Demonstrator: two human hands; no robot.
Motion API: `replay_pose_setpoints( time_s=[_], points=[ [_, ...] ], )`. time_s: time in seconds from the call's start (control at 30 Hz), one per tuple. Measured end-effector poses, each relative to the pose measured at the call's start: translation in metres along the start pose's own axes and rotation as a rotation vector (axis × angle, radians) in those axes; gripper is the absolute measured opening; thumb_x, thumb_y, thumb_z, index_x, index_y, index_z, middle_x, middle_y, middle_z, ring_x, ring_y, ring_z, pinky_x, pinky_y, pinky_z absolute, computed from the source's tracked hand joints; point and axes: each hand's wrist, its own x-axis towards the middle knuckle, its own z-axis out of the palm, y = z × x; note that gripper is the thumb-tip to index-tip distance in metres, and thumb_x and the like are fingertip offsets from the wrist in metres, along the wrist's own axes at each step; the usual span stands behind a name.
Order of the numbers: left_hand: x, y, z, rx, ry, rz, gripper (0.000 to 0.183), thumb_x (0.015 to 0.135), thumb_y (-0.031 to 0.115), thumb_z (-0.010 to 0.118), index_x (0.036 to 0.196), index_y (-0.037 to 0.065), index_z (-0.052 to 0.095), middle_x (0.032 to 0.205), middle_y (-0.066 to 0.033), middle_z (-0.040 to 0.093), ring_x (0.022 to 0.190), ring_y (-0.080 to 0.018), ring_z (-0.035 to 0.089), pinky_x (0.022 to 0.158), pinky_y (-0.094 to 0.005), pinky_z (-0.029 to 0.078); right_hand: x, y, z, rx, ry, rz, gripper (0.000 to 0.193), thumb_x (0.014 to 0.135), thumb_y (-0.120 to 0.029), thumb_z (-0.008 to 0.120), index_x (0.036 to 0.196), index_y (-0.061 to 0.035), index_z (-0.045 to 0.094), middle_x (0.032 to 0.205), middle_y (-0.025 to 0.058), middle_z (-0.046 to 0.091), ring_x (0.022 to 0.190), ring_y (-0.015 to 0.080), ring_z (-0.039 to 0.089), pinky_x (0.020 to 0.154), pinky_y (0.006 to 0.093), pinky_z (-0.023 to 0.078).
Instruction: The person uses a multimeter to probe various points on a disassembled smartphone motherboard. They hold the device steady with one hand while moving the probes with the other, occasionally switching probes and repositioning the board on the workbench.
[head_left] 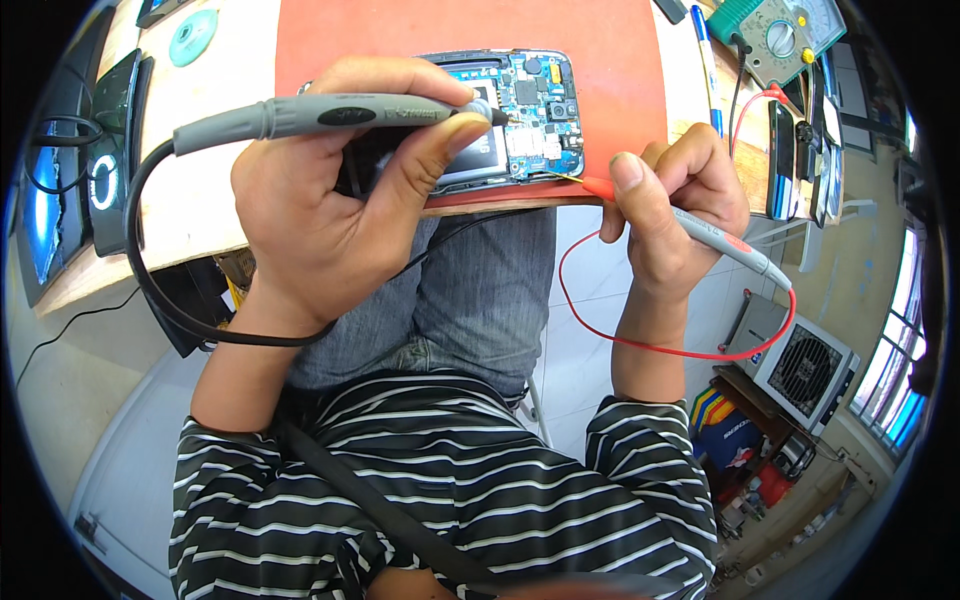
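An opened smartphone [545,90] lies near the front edge of the table, its blue circuit board bare at the right end and its battery to the left. My left hand [335,190] is closed on a grey and black test probe [300,115], whose dark tip reaches over the board. In my right hand [685,200] I pinch a grey and red test probe [725,240]; its thin metal tip points left at the board's lower right edge. Whether either tip touches the board I cannot tell. Part of the phone's left end is hidden behind my left hand.
The phone rests on an orange mat [350,30]. A green analog multimeter [775,45] stands at the far right, with the red and black leads at it. Pens [706,60] and several phones [783,160] lie nearby. Dark devices [110,160] and a green disc [193,38] are on the left.
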Motion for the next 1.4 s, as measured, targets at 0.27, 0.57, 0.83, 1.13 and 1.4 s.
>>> replay_pose_setpoints(
  time_s=[0.27,0.57,0.83,1.13,1.4],
  points=[
    [0.0013,0.0003,0.0005,-0.004,0.014,0.026,0.021,0.086,-0.002,0.067,0.106,-0.006,0.060,0.102,-0.0150,0.066,0.094,-0.0177,0.063,0.082,-0.0248,0.051,0.0006,0.0019,0.0004,-0.100,-0.010,-0.029,0.027,0.083,0.002,0.066,0.071,-0.0058,0.043,0.055,0.0019,0.050,0.041,0.0042,0.042,0.036,0.0179,0.035],
    [0.0016,-0.0002,0.0007,-0.019,0.017,0.031,0.022,0.086,0.000,0.068,0.106,-0.005,0.060,0.102,-0.0142,0.066,0.085,-0.0123,0.062,0.075,-0.0214,0.051,0.0008,0.0011,-0.0006,-0.067,-0.011,-0.008,0.026,0.083,0.001,0.069,0.071,-0.0042,0.048,0.061,0.0003,0.053,0.047,0.0009,0.048,0.042,0.0146,0.036],
    [0.0013,-0.0012,0.0013,0.006,0.031,0.067,0.023,0.086,0.000,0.069,0.106,-0.005,0.061,0.100,-0.0124,0.067,0.084,-0.0109,0.062,0.074,-0.0208,0.051,0.0011,0.0028,-0.0021,-0.032,-0.014,-0.020,0.025,0.083,0.001,0.069,0.071,-0.0038,0.048,0.061,0.0003,0.054,0.047,0.0008,0.047,0.041,0.0146,0.036],
    [0.0040,0.0041,0.0067,0.020,0.137,0.023,0.014,0.080,-0.001,0.073,0.092,-0.001,0.066,0.086,-0.0083,0.068,0.073,-0.0152,0.065,0.065,-0.0258,0.051,-0.0025,0.0038,-0.0035,-0.204,0.049,0.025,0.030,0.077,-0.001,0.074,0.064,-0.0071,0.047,0.057,-0.0048,0.049,0.047,-0.0009,0.038,0.041,0.0177,0.029],
    [0.0050,0.0056,0.0061,-0.014,0.105,0.047,0.018,0.081,0.000,0.072,0.097,-0.002,0.064,0.092,-0.0118,0.067,0.084,-0.0209,0.066,0.072,-0.0294,0.053,-0.0013,0.0014,-0.0017,-0.218,0.037,0.019,0.030,0.077,-0.001,0.073,0.064,-0.0071,0.047,0.054,-0.0039,0.047,0.046,-0.0002,0.039,0.040,0.0186,0.028]
  ],
)
